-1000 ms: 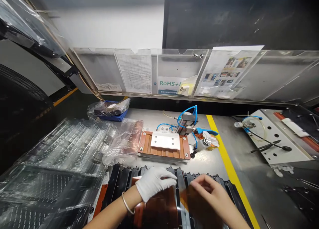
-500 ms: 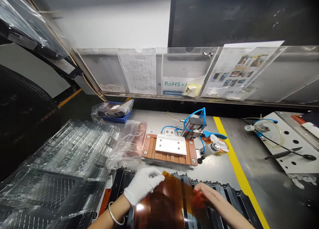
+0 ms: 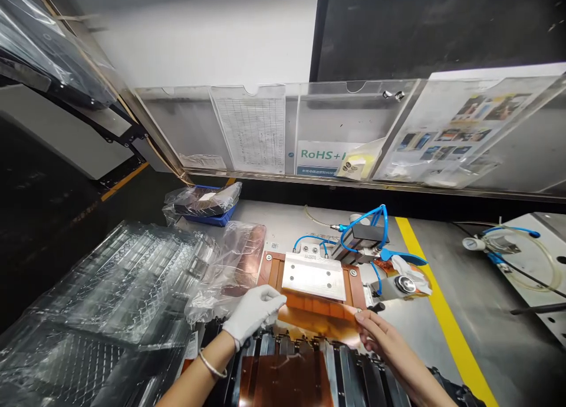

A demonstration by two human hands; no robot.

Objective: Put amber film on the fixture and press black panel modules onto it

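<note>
a: what does the view show at its lower centre?

b: a thin, translucent amber film (image 3: pixel 321 323), roughly rectangular, spanning the gap between the two hands. it is glossy, with a pale glare near its right end.

a: and the state of the hands?

b: both are narrow, in a pinch: the white-gloved left hand (image 3: pixel 253 314) grips the left end of the amber film, the bare right hand (image 3: pixel 378 331) its right end.

a: where does the film lie relative to the apparatus?

b: at the near side of the brown fixture (image 3: pixel 275 272), overlapping it in view; contact cannot be told. the fixture bears a silver plate (image 3: pixel 313 276) marked "jj-25070" and rests on the metal desk (image 3: pixel 411 323).

a: what is nearest below?

b: black ribbed parts (image 3: pixel 369 380), with a darker reddish-brown sheet (image 3: pixel 286 378) over them.
</note>
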